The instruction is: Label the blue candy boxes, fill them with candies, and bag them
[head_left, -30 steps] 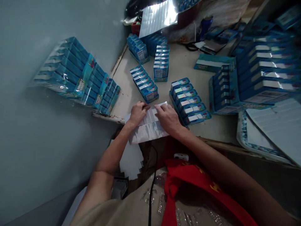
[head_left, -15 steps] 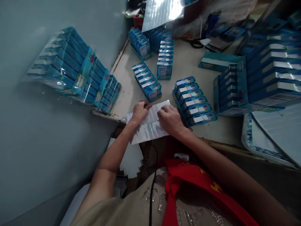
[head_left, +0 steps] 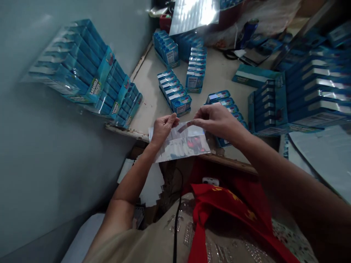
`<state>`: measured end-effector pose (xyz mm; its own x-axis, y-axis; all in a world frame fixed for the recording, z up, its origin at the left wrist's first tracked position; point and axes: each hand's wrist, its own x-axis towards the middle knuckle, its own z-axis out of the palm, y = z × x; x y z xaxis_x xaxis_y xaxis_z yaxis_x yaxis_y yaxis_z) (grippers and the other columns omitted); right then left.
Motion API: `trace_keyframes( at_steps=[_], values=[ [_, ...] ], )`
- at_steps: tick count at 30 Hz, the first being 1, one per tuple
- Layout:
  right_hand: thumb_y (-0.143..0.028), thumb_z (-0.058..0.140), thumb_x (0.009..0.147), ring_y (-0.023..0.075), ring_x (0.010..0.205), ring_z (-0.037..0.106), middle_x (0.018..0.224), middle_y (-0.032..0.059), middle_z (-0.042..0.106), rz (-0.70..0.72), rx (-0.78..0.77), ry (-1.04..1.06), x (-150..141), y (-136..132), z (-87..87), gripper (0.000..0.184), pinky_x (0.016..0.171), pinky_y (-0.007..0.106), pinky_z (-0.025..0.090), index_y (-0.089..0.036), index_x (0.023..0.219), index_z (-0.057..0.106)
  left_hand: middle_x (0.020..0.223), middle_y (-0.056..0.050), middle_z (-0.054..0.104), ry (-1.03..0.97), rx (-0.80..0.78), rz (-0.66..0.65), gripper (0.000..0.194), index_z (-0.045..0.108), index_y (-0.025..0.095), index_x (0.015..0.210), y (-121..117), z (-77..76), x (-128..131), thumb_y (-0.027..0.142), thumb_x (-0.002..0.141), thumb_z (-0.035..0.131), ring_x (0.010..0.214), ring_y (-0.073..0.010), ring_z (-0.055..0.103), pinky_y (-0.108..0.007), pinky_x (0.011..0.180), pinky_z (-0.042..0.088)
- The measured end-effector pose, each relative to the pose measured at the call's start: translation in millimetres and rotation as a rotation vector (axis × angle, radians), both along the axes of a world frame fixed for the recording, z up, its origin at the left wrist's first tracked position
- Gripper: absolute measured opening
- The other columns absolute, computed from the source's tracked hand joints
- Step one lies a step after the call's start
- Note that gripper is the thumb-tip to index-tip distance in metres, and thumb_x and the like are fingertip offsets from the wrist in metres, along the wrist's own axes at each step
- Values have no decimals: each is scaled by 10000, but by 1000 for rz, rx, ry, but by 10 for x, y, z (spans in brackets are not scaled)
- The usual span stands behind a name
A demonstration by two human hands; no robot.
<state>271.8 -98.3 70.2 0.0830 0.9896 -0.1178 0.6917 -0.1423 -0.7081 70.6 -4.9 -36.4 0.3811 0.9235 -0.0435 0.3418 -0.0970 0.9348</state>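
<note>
A shiny pale sheet (head_left: 181,148), marked in strips, lies at the table's front edge and overhangs it. Over its upper left part, my left hand (head_left: 163,128) is closed with thumb against fingers; whatever is between them cannot be made out. My right hand (head_left: 215,117) is raised above the sheet's right side, thumb and fingertips pinched on a thin, see-through strip (head_left: 184,128) that reaches toward the left hand. Just behind the hands stands a row of small blue boxes (head_left: 175,93) in a tray. Another blue box row (head_left: 219,96) is partly hidden by my right hand.
Plastic-wrapped blue packs (head_left: 87,69) lean along the wall at left. More blue packs (head_left: 320,95) are stacked at right, near a tray with white sheets (head_left: 320,157). Further back are scissors (head_left: 229,54), a blue can (head_left: 248,31) and another shiny sheet (head_left: 194,16).
My right hand has lifted off the sheet and moved up and right, with a thin strip now at its fingertips. My left hand has closed near the same spot.
</note>
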Motion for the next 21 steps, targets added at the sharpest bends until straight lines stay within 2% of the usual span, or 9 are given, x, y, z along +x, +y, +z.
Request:
trace_keyframes(
  at_steps=[2,3,5,8,10,15,18,21],
  values=[
    [-322,730,855,150,664,512,681,0,604,-23,-45,74,26,155,15,179,644,299,333,-189,747,677,852,-114,795,-173,-260,-15,774,767,160,900,-75,107,-58,914,919,592,822,-228,776,-348,799,641],
    [-336,737,846,147,660,494,669,-2,587,-34,-57,106,32,219,-3,194,640,299,331,-190,736,672,844,-115,796,-225,-344,-18,823,753,159,890,-110,145,-80,969,853,609,795,-224,777,-340,767,641],
    [-345,732,827,141,652,462,651,-5,557,-37,-72,149,40,315,-66,203,632,295,323,-195,709,662,833,-110,799,-277,-410,-10,827,734,161,871,-167,184,-108,978,744,718,748,-207,765,-326,730,638],
    [-353,734,803,131,632,432,632,-17,518,-35,-104,159,49,406,-159,225,619,289,307,-203,665,639,779,-77,783,-278,-377,17,738,722,162,837,-198,177,-123,839,620,919,666,-158,708,-292,690,619],
    [-364,749,816,128,629,434,641,-16,526,-40,-139,161,50,461,-182,251,620,292,307,-201,659,640,733,-49,759,-278,-347,28,672,716,169,812,-176,164,-126,760,606,963,625,-133,668,-267,654,595],
    [-355,765,884,155,665,482,660,5,556,-78,-43,15,43,717,-160,255,648,313,313,-193,702,691,663,-8,697,-281,-214,60,489,740,176,796,28,209,-108,620,729,931,591,-102,607,-218,590,515],
    [-339,761,889,195,713,547,694,30,599,-89,2,-139,34,944,-180,198,692,328,368,-201,752,724,612,12,649,-265,-144,91,420,728,170,758,223,260,-60,539,766,929,553,-86,548,-204,547,452],
    [-344,745,894,244,786,615,752,63,660,-104,11,-249,20,1137,-231,164,749,354,431,-217,791,755,572,26,608,-228,-141,122,361,697,166,720,406,282,-10,445,806,911,522,-76,502,-199,521,407]
  ],
)
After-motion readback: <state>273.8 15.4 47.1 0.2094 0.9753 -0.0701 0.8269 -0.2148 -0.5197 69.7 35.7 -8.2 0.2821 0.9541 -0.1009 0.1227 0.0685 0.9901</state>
